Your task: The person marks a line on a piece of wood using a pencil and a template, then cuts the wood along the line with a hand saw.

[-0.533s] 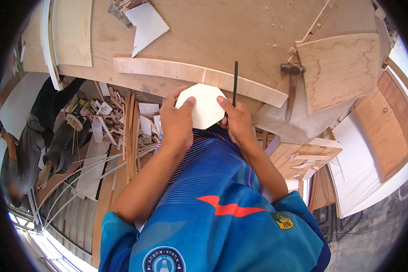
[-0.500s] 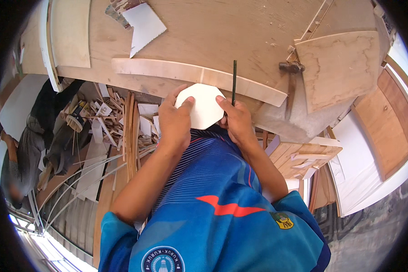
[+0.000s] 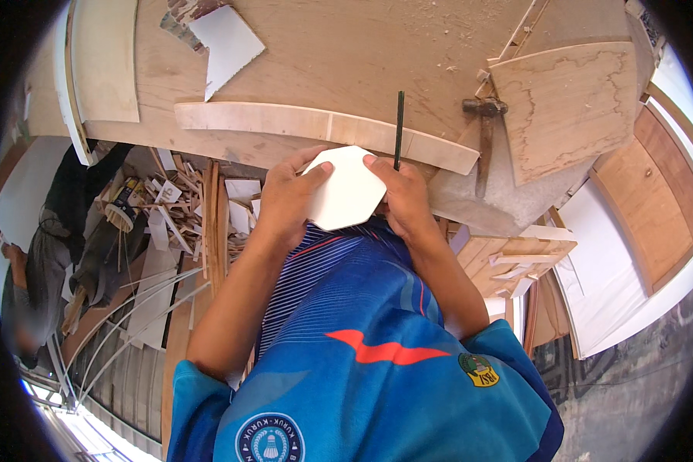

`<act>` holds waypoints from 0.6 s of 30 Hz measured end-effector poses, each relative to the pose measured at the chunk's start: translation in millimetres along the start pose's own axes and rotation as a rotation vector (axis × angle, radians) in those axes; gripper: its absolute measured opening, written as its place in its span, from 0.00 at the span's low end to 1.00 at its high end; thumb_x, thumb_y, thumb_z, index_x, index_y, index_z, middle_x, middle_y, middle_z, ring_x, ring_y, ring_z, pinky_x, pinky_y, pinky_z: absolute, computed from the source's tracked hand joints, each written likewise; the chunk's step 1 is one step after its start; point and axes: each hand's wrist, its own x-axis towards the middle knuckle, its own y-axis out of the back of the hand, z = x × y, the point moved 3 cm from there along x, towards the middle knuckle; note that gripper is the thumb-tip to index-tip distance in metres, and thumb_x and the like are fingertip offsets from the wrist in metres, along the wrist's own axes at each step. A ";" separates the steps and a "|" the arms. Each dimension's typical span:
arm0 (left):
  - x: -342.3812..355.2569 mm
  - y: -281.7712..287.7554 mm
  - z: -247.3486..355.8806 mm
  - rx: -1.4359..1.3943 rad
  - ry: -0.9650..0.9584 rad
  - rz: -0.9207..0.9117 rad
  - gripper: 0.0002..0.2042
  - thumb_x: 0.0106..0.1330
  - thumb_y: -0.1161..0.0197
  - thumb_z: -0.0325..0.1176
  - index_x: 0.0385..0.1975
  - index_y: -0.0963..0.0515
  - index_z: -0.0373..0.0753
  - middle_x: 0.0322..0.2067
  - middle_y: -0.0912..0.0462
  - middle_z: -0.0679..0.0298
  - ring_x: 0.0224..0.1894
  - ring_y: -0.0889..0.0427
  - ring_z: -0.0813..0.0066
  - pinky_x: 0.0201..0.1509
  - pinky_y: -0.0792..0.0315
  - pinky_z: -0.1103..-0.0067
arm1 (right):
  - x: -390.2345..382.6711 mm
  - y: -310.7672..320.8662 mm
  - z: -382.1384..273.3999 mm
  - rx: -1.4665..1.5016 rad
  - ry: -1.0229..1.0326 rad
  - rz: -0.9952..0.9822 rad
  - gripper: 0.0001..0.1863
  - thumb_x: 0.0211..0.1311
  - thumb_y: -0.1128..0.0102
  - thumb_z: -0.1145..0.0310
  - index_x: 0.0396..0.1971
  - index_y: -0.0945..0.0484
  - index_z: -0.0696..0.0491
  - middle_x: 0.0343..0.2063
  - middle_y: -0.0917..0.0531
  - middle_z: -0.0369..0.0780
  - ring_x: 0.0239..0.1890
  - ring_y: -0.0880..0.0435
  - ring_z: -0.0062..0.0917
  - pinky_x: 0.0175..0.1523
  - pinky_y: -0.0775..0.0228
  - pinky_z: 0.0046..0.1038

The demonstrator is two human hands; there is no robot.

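A white octagonal board (image 3: 346,189) is held up in front of my body, gripped at both sides. My left hand (image 3: 291,189) closes on its left edge, thumb on the face and fingers behind. On the right edge my right hand (image 3: 405,192) pinches the board with the thumb on top. A thin dark rod (image 3: 400,127) sticks up from that same hand; its lower end is hidden by the fingers, and I cannot tell its kind. Just beyond the board a long curved wooden strip (image 3: 285,119) lies along the workbench (image 3: 346,46).
At the right of the bench lie a hammer (image 3: 483,142) and a stained plywood piece (image 3: 570,108). An irregular white offcut (image 3: 225,46) is at the upper left. Wood scraps (image 3: 181,208) are piled on the left, near another person (image 3: 61,215). A wooden box-like piece (image 3: 508,266) stands right.
The view has shifted slightly, so the bench items sit a little further left. The board has tilted and turned a little in my hands; both hands keep their hold.
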 end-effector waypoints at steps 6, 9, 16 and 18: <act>4.5 -5.3 -9.9 0.015 -0.030 0.043 0.23 0.73 0.35 0.28 0.64 0.25 0.22 0.49 0.13 0.49 0.44 0.11 0.69 0.46 0.17 0.76 | 4.2 11.3 -2.4 -0.017 0.003 0.003 0.16 0.72 0.34 0.62 0.39 0.13 0.63 0.33 0.11 0.40 0.34 0.14 0.22 0.41 0.25 0.25; -0.4 -13.6 -11.8 -0.085 -0.018 0.101 0.21 0.73 0.35 0.27 0.62 0.23 0.23 0.48 0.13 0.49 0.43 0.11 0.70 0.45 0.17 0.76 | 4.2 10.0 -1.5 0.013 0.005 0.009 0.16 0.72 0.35 0.62 0.40 0.13 0.63 0.33 0.12 0.40 0.34 0.14 0.22 0.41 0.25 0.25; -10.5 -31.4 -20.1 -0.155 -0.013 0.268 0.20 0.74 0.36 0.26 0.62 0.23 0.22 0.49 0.13 0.48 0.44 0.12 0.69 0.47 0.18 0.76 | 8.1 26.1 1.7 0.076 0.044 0.127 0.16 0.73 0.33 0.61 0.40 0.16 0.62 0.32 0.13 0.39 0.31 0.14 0.21 0.36 0.21 0.24; -9.2 -32.1 -22.8 -0.143 -0.040 0.277 0.20 0.74 0.36 0.26 0.62 0.23 0.21 0.49 0.13 0.48 0.45 0.12 0.69 0.48 0.18 0.76 | -1.6 32.2 -3.0 -0.007 0.035 0.105 0.14 0.72 0.33 0.62 0.37 0.15 0.61 0.31 0.13 0.38 0.31 0.16 0.19 0.37 0.24 0.24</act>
